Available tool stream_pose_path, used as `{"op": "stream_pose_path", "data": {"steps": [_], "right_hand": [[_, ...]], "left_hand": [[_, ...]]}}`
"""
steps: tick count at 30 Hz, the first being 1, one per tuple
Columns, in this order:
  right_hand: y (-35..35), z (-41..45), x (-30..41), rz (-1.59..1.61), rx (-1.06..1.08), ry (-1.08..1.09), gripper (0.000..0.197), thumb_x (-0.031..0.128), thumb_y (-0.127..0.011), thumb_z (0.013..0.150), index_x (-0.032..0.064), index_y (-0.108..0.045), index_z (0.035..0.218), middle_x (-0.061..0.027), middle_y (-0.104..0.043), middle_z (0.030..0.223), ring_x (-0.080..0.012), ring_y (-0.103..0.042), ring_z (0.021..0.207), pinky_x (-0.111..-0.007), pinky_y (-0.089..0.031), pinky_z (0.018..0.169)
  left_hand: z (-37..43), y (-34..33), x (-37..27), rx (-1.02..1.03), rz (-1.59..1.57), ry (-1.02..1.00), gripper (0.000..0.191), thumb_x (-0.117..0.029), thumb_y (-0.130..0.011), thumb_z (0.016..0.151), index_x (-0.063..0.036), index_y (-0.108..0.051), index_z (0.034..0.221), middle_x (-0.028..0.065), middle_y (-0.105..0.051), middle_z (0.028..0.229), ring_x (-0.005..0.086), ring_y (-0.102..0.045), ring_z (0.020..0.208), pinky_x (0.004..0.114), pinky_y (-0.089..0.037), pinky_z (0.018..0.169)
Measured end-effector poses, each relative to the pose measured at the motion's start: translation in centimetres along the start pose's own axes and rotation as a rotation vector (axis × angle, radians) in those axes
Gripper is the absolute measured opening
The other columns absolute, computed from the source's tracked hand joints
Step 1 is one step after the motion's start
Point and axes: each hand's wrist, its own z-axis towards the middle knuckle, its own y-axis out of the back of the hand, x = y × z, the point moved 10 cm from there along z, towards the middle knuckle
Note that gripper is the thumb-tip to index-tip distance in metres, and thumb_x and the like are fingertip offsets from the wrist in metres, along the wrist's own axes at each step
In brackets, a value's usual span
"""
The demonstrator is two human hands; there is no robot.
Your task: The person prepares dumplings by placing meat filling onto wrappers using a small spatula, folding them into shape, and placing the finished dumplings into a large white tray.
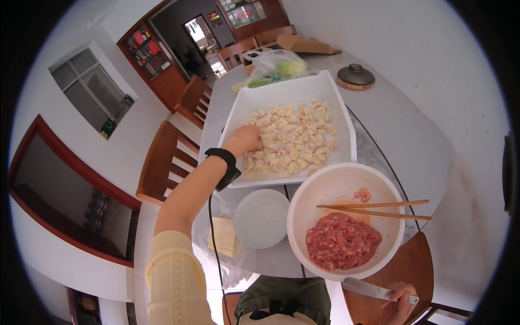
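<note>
My left hand (245, 139) reaches into a white plastic tray (280, 88), at the left edge of many small folded wontons (298, 136). Its fingertips are turned away, so whether they grip a wonton is hidden. My right hand (400, 300), low at the right, is closed around a flat metal spatula or knife (367, 288) beside the bowl. The white bowl (298, 243) holds a mound of raw minced meat (343, 241) and a smaller pinkish clump (362, 194). A pair of wooden chopsticks (378, 209) lies across it, with their ends past the right rim.
Left of the bowl are a pale round dish (262, 218) and stacked square wrappers (223, 235) on plastic. A plastic bag of green vegetables (280, 67), a dark lidded pot (356, 76) and cardboard (306, 44) sit farther back. Wooden chairs (160, 162) line the table's left side.
</note>
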Motion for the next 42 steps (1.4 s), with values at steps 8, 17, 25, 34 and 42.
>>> {"op": "stream_pose_path", "data": {"steps": [8, 17, 25, 34, 42], "right_hand": [[-0.3, 0.4, 0.0, 0.021, 0.028, -0.034, 0.031, 0.026, -0.054, 0.093, 0.0003, -0.056, 0.076, -0.0106, -0.054, 0.074, -0.0183, -0.052, 0.071, -0.024, -0.041, 0.057], [0.1, 0.4, 0.3, 0.017, 0.013, -0.021, 0.03, 0.026, -0.054, 0.093, -0.0006, -0.057, 0.078, -0.0119, -0.056, 0.077, -0.0199, -0.053, 0.076, -0.026, -0.043, 0.065], [0.5, 0.2, -0.1, 0.023, -0.016, -0.015, 0.03, 0.025, -0.055, 0.092, -0.0018, -0.058, 0.08, -0.0138, -0.057, 0.08, -0.0206, -0.055, 0.077, -0.021, -0.044, 0.053], [0.7, 0.1, -0.2, 0.021, -0.01, -0.02, 0.03, 0.026, -0.056, 0.092, -0.0014, -0.057, 0.08, -0.0143, -0.057, 0.081, -0.0179, -0.054, 0.072, -0.019, -0.042, 0.048], [0.2, 0.3, 0.2, 0.035, 0.004, 0.011, 0.029, 0.025, -0.056, 0.092, -0.0021, -0.057, 0.08, -0.0126, -0.057, 0.08, -0.0198, -0.055, 0.077, -0.019, -0.042, 0.049]], "left_hand": [[0.3, -0.2, 0.6, 0.042, 0.032, 0.032, 0.032, -0.022, -0.075, 0.063, 0.0003, -0.067, 0.084, 0.0187, -0.067, 0.088, 0.0317, -0.064, 0.089, 0.039, -0.052, 0.076], [1.1, 0.8, 0.0, -0.054, 0.046, 0.009, 0.027, -0.017, -0.073, 0.063, -0.0002, -0.067, 0.083, 0.0186, -0.066, 0.085, 0.0329, -0.065, 0.085, 0.038, -0.052, 0.075], [3.2, 2.2, -4.7, -0.154, -0.621, -0.307, 0.015, -0.012, -0.073, 0.065, -0.0029, -0.07, 0.077, 0.012, -0.068, 0.076, 0.0233, -0.065, 0.069, 0.033, -0.051, 0.064], [3.0, 2.2, -5.9, -0.13, -0.485, -0.36, 0.01, -0.005, -0.066, 0.07, -0.0028, -0.071, 0.078, 0.0118, -0.067, 0.072, 0.0221, -0.065, 0.068, 0.032, -0.051, 0.063], [3.3, 2.8, -6.9, -0.206, -0.646, -0.304, 0.013, -0.014, -0.068, 0.07, -0.0009, -0.07, 0.073, 0.0145, -0.066, 0.067, 0.0236, -0.063, 0.06, 0.034, -0.05, 0.059]]}}
